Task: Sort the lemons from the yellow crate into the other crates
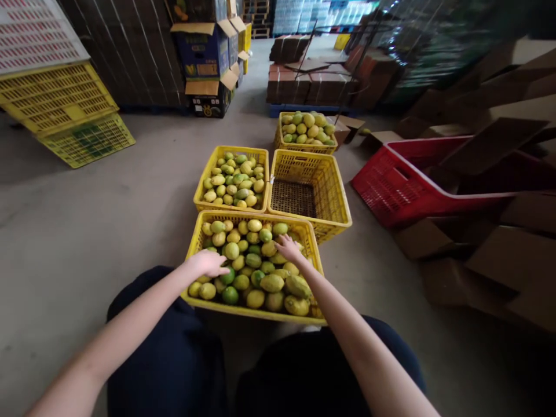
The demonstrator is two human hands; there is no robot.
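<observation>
A yellow crate (256, 315) full of yellow and green lemons (253, 260) stands between my knees. Over its left part is my left hand (211, 263), fingers apart and pointing right, close to a green fruit (227, 275). My right hand (289, 248) reaches over the right part of the same crate, its spread fingers at the fruit near the far side. Neither hand visibly grips a fruit. Just beyond stand a second yellow crate (197, 197) of lemons on the left and an empty yellow crate (332, 191) on the right.
Another filled yellow crate (306, 148) stands farther back. At the right are a red crate (391, 185) and piled cardboard boxes (516, 255). Stacked yellow crates (61, 95) stand at the left. Boxes (204, 58) and bundled cardboard (308, 84) are in the background.
</observation>
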